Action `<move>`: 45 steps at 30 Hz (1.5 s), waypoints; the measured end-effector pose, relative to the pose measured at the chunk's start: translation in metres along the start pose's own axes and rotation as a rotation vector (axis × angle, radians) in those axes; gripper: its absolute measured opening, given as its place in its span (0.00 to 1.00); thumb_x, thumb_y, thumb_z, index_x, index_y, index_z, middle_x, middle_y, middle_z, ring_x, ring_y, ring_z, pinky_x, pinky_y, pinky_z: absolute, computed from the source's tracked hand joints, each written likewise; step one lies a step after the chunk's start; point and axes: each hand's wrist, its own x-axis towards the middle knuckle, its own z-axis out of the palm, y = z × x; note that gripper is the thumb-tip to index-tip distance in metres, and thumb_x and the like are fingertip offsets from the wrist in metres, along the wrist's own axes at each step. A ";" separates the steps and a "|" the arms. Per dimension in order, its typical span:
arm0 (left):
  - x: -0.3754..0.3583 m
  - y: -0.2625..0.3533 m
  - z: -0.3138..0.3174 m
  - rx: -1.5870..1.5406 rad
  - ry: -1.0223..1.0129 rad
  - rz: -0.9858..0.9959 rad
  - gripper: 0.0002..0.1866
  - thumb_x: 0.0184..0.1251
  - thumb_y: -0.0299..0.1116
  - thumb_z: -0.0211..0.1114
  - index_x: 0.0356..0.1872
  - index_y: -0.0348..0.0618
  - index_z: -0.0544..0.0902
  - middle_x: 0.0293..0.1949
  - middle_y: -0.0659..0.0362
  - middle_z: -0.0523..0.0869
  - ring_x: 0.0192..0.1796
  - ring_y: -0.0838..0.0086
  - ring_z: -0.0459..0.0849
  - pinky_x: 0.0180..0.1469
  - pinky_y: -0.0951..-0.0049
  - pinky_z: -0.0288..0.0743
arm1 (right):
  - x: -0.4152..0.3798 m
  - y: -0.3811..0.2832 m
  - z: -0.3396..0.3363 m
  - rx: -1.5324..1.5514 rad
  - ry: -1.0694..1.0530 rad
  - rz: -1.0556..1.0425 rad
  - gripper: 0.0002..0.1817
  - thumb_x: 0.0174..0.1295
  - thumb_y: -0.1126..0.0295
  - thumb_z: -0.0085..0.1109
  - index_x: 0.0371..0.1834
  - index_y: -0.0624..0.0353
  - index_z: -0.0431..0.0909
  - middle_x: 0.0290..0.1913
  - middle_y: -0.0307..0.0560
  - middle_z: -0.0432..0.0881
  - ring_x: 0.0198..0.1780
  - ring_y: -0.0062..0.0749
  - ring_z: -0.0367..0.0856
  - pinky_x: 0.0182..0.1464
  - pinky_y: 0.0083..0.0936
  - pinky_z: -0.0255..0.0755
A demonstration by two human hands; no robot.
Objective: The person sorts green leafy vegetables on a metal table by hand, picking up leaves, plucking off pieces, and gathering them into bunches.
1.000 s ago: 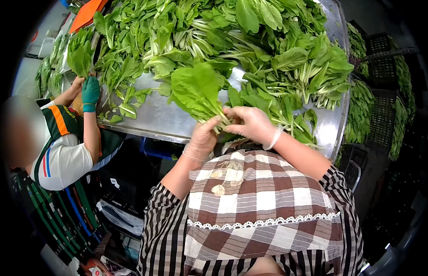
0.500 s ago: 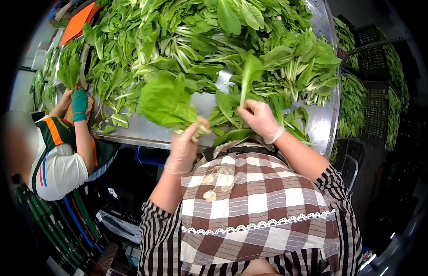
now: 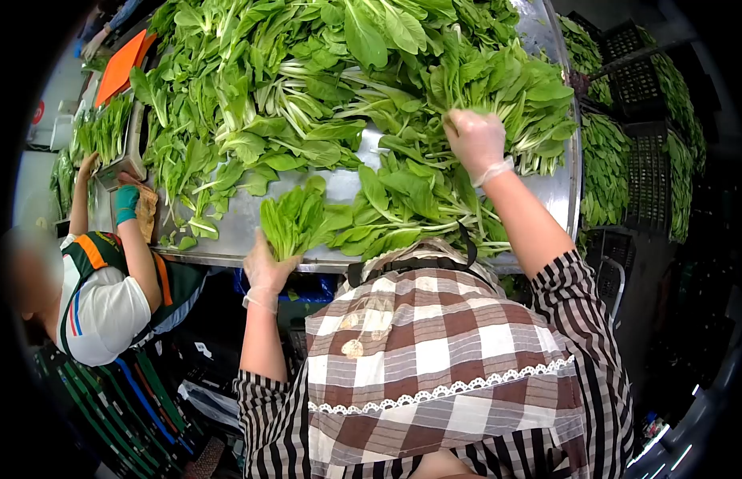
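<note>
Low over the table's front edge, my left hand (image 3: 269, 270), in a clear glove, is closed around the stem end of a small bunch of leafy greens (image 3: 295, 214). Its leaves point up and away from me. My right hand (image 3: 476, 142), gloved too, reaches over the pile of leafy greens (image 3: 307, 88). Its fingers are curled and slightly blurred among the leaves, and what they hold, if anything, is hidden. Between my hands, loose green stalks (image 3: 403, 209) lie near my checked apron.
The metal table (image 3: 247, 227) carries the greens. Black crates (image 3: 649, 176) of greens stand at right. On my left a co-worker (image 3: 112, 275) with a teal glove handles a bunch (image 3: 104, 132) near an orange board (image 3: 124, 68). A blue crate (image 3: 311, 285) sits below the table edge.
My left hand has moved left and down with the bunch. My right hand has moved up and right, away from a pale stalk, onto the pile. The co-worker's bunch is lower.
</note>
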 end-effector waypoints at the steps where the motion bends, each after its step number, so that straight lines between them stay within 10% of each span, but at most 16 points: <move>1: -0.007 0.007 -0.005 0.133 0.163 0.042 0.52 0.43 0.43 0.80 0.71 0.36 0.63 0.56 0.44 0.82 0.59 0.48 0.80 0.63 0.54 0.70 | -0.009 -0.001 0.002 0.062 -0.035 0.036 0.04 0.55 0.68 0.69 0.28 0.50 0.82 0.22 0.39 0.82 0.25 0.32 0.81 0.30 0.29 0.71; 4: -0.020 0.034 -0.013 0.241 0.513 0.239 0.48 0.48 0.41 0.78 0.71 0.37 0.65 0.66 0.44 0.72 0.70 0.49 0.66 0.72 0.51 0.57 | -0.043 -0.016 -0.011 0.156 -0.067 0.040 0.07 0.54 0.69 0.68 0.23 0.50 0.79 0.20 0.38 0.79 0.24 0.34 0.79 0.32 0.27 0.68; 9: 0.016 0.125 0.013 -0.242 0.333 0.723 0.40 0.55 0.36 0.75 0.69 0.36 0.69 0.64 0.43 0.74 0.68 0.49 0.69 0.71 0.56 0.61 | -0.046 -0.020 -0.010 0.230 -0.097 0.288 0.14 0.50 0.67 0.72 0.40 0.50 0.82 0.34 0.43 0.80 0.34 0.41 0.82 0.37 0.36 0.73; 16: 0.087 0.217 0.058 -0.111 0.237 0.946 0.43 0.57 0.46 0.73 0.72 0.40 0.65 0.66 0.43 0.73 0.67 0.47 0.70 0.71 0.53 0.62 | -0.084 -0.026 -0.001 0.239 -0.512 0.374 0.18 0.51 0.65 0.69 0.47 0.48 0.84 0.37 0.47 0.82 0.40 0.45 0.84 0.44 0.39 0.78; 21: 0.076 0.199 0.078 0.000 -0.254 0.882 0.30 0.66 0.48 0.65 0.66 0.46 0.73 0.54 0.43 0.82 0.60 0.47 0.76 0.64 0.52 0.68 | -0.114 -0.023 -0.005 0.355 -0.506 0.335 0.10 0.56 0.65 0.63 0.40 0.48 0.87 0.37 0.47 0.86 0.37 0.46 0.86 0.40 0.38 0.79; 30: 0.042 0.173 0.076 0.205 -0.203 0.786 0.25 0.66 0.48 0.64 0.62 0.50 0.79 0.54 0.50 0.82 0.61 0.50 0.74 0.66 0.51 0.64 | -0.023 0.007 0.001 0.060 -0.092 0.514 0.07 0.57 0.63 0.66 0.33 0.53 0.81 0.28 0.47 0.86 0.29 0.41 0.85 0.32 0.34 0.77; 33: 0.034 0.171 0.071 0.080 0.147 0.811 0.30 0.64 0.50 0.66 0.65 0.48 0.76 0.60 0.47 0.76 0.66 0.49 0.70 0.69 0.50 0.61 | -0.013 0.007 -0.007 0.146 -0.197 0.646 0.08 0.56 0.64 0.67 0.36 0.52 0.81 0.28 0.46 0.85 0.28 0.42 0.84 0.33 0.35 0.77; 37: 0.028 0.180 0.038 -0.238 0.294 0.800 0.30 0.65 0.43 0.68 0.65 0.40 0.74 0.58 0.49 0.79 0.62 0.55 0.76 0.66 0.52 0.68 | -0.031 -0.015 -0.036 1.156 -0.189 1.035 0.06 0.59 0.70 0.66 0.36 0.59 0.82 0.29 0.42 0.84 0.26 0.26 0.80 0.30 0.21 0.74; 43: 0.024 0.212 0.059 -1.574 -0.718 0.066 0.22 0.69 0.38 0.67 0.58 0.37 0.77 0.48 0.54 0.85 0.50 0.65 0.85 0.57 0.62 0.79 | -0.065 -0.064 -0.054 0.711 -0.384 0.241 0.10 0.54 0.64 0.70 0.39 0.51 0.84 0.32 0.45 0.86 0.30 0.33 0.85 0.34 0.30 0.78; 45: 0.033 0.204 0.076 -1.625 -0.709 -0.015 0.21 0.70 0.36 0.64 0.59 0.37 0.76 0.48 0.53 0.85 0.51 0.64 0.84 0.58 0.60 0.79 | -0.061 -0.048 -0.049 0.885 -0.398 0.418 0.09 0.56 0.62 0.69 0.38 0.50 0.86 0.32 0.42 0.88 0.32 0.30 0.87 0.33 0.30 0.78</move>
